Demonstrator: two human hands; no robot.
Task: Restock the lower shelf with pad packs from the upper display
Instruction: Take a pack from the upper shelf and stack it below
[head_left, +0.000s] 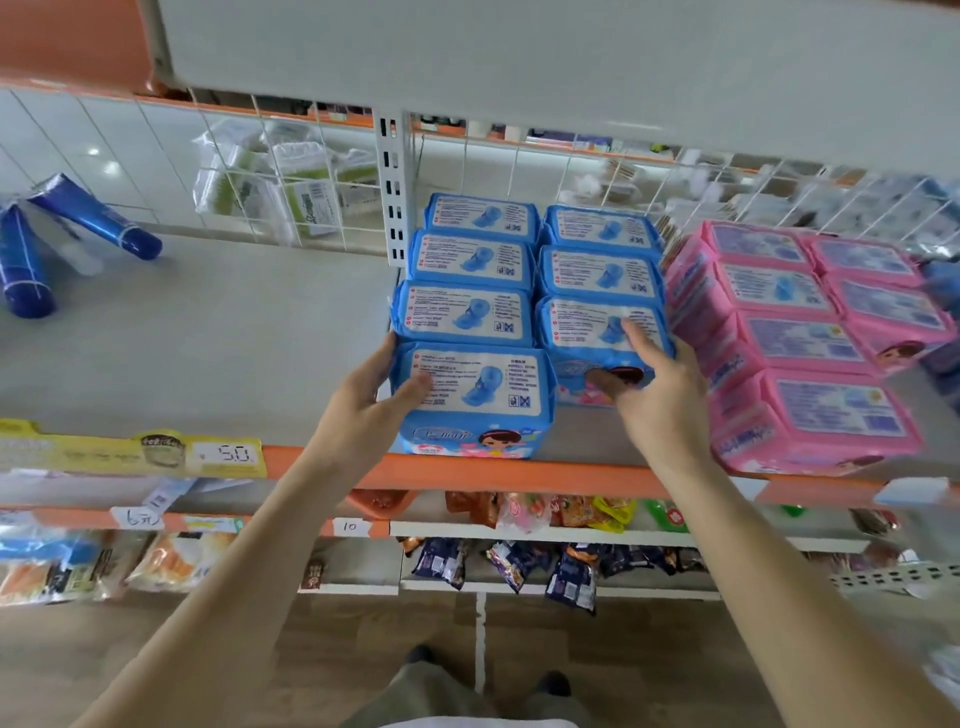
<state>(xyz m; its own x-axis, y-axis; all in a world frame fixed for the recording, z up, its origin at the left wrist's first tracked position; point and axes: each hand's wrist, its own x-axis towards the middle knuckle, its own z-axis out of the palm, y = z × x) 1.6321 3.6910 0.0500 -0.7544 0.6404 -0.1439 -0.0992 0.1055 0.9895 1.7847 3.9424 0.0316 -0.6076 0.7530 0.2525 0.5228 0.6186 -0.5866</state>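
Note:
Two rows of blue pad packs stand on the grey shelf (208, 353) with the orange front edge. My left hand (369, 400) grips the left side of the front blue pack of the left row (478, 395), thumb on its top face. My right hand (654, 384) holds the front blue pack of the right row (592, 332), fingers over its top and thumb against its front. Several pink pad packs (810, 353) are stacked just right of the blue ones.
Blue tubes (78, 228) lie at the shelf's far left; a wire grid (291, 171) backs the shelf. A grey shelf (519, 57) hangs overhead. Lower shelves hold snack bags (545, 566). A yellow price strip (130, 454) marks the edge.

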